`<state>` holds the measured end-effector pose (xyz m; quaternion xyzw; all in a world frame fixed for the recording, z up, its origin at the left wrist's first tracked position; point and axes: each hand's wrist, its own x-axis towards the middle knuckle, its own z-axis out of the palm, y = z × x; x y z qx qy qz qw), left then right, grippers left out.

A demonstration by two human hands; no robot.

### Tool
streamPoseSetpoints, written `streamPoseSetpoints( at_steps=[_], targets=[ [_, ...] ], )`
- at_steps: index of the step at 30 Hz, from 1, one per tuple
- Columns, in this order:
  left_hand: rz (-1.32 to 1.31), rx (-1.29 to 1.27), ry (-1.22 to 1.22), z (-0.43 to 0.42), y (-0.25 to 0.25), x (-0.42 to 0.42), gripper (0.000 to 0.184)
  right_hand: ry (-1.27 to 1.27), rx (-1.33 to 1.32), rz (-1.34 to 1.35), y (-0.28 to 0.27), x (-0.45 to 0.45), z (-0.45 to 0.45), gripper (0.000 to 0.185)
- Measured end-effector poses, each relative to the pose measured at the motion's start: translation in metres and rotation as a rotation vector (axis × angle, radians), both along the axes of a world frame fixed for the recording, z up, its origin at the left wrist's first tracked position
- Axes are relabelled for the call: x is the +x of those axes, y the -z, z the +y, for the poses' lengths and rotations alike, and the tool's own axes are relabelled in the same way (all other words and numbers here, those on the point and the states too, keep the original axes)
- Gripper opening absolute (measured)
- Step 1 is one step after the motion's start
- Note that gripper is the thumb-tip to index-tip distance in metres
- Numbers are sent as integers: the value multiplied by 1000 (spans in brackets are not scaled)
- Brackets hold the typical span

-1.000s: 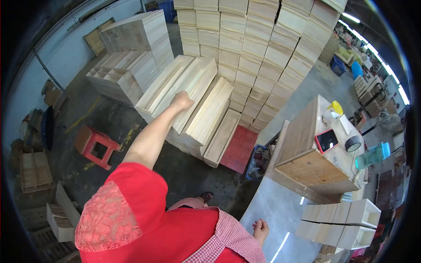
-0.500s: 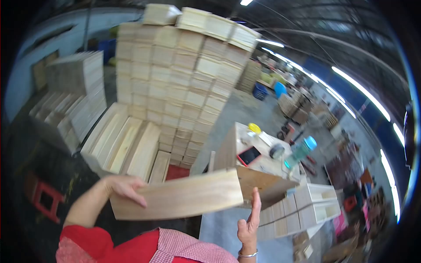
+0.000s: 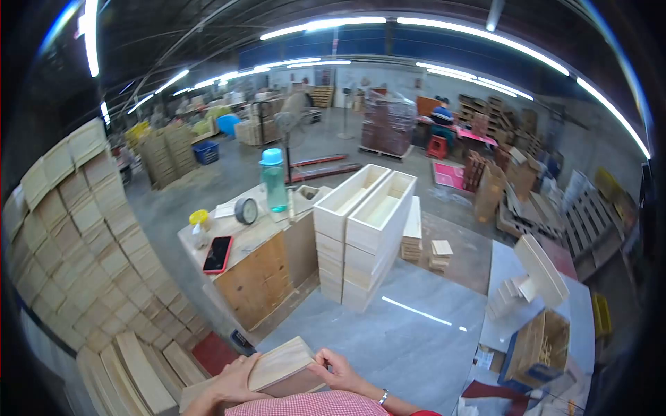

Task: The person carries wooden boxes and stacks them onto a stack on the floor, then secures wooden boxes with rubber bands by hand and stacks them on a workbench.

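Note:
A long, pale wooden box [image 3: 283,362] lies across the front of my body, its near part cut off by the apron and the frame's lower edge. My left hand [image 3: 234,383] is closed over its left part, with the thumb along the top. At the box's right end, my right hand [image 3: 338,372] has its fingers curled against the corner. Whether the box's hidden side is open cannot be seen. Just beyond is a grey glossy tabletop [image 3: 388,333], where narrow open-topped wooden boxes [image 3: 378,208] stand in two stacks.
A wooden cabinet [image 3: 253,291] carries a phone [image 3: 218,254], a teal bottle [image 3: 274,184] and a tape roll [image 3: 245,211]. Tall stacks of wooden boxes [image 3: 76,236] rise at left. A cardboard box [image 3: 538,347] sits at right. Far back, a person [image 3: 442,118] sits at a table.
My view has swung right towards the tabletop. The wooden box has come down close to my body, and my right hand, apart from it with fingers outstretched before, now grips its end.

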<state>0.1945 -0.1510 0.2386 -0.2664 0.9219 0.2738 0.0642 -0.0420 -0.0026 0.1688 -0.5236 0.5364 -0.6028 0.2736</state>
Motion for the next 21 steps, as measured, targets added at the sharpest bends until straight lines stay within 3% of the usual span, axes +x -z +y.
streamPoseSetpoints(
  at_steps=[3, 7, 15, 18, 21],
  targets=[
    [88, 178, 88, -14, 15, -15, 115, 122, -53, 67, -6, 3, 10, 28],
    [120, 322, 208, -29, 24, -23, 101, 246, 33, 100, -21, 12, 24, 27],
    [20, 298, 327, -32, 17, -28, 107, 402, 172, 187, -52, 49, 50, 28],
    [129, 337, 40, -47, 79, -28, 113, 139, 324, 2, -70, 68, 62, 26],
    [80, 305, 181, -25, 28, -32, 119, 112, 404, -44, -47, 72, 57, 24]
  ],
)
